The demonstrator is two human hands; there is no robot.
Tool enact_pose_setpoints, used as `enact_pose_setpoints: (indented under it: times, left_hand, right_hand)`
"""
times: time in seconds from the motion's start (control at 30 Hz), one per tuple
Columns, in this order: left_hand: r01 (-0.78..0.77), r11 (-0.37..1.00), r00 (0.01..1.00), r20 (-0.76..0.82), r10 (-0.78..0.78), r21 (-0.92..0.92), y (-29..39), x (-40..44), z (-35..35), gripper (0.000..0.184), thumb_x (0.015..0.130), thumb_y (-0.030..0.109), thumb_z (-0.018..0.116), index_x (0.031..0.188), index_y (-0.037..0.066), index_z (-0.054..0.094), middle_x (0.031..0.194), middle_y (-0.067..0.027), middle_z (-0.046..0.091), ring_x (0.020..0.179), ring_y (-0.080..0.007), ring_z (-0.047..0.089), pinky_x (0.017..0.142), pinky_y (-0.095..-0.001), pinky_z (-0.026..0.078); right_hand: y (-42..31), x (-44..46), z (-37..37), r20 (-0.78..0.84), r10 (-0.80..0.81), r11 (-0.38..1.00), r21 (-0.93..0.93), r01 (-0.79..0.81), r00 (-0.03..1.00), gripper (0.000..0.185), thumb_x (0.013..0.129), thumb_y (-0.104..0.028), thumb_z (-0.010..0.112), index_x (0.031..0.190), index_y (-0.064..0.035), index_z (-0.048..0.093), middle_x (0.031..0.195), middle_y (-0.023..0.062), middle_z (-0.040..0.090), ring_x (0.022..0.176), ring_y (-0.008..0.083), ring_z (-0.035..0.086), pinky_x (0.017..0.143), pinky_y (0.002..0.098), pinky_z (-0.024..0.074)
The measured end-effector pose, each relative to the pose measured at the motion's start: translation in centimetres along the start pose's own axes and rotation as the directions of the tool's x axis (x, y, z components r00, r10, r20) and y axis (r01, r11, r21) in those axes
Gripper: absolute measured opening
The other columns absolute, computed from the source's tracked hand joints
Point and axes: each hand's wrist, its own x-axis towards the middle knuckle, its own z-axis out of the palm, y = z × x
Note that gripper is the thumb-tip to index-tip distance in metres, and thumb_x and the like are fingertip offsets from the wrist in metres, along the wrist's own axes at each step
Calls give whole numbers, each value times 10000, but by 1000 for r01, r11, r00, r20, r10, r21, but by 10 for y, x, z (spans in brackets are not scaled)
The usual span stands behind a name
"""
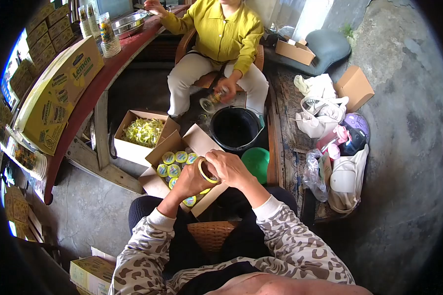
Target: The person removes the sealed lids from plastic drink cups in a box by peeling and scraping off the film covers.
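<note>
My left hand [189, 179] is wrapped around a plastic cup [200, 167] with a yellow rim, tilted so that its mouth faces right. My right hand [231, 169] is closed at the upper edge of the same rim, its fingertips partly hidden. Below my hands stands an open cardboard box [155, 181] holding several cups with yellow-green printed lids [173, 170]. My hands and forearms cover part of that box.
Across from me sits a person in a yellow shirt [224, 29], holding clear cups [211, 102] above a black bucket [235, 129]. Nearby are a green basin [256, 164], a box of yellow strips [142, 132], a red-edged table [118, 51] and white bags [322, 113].
</note>
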Motion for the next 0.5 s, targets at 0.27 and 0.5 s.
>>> enact_pose_setpoints:
  times: [0.27,0.5]
  left_hand:
    - [-57,997,998,1,57,-42,-1,0,-6,587,671,242,863,1114,10,556,957,-174,684,890,-340,691,778,-392,535]
    - [-64,998,991,-117,66,18,15,-1,0,570,666,234,859,1103,23,561,923,-183,683,858,-374,684,752,-422,537]
  right_hand:
    - [0,1,-5,-53,-23,997,72,26,998,117,904,-114,568,919,-25,494,839,154,577,784,375,608,666,448,489]
    - [7,3,-1,-128,76,969,242,-43,989,159,938,-181,529,881,-33,519,809,186,589,768,407,605,656,470,473]
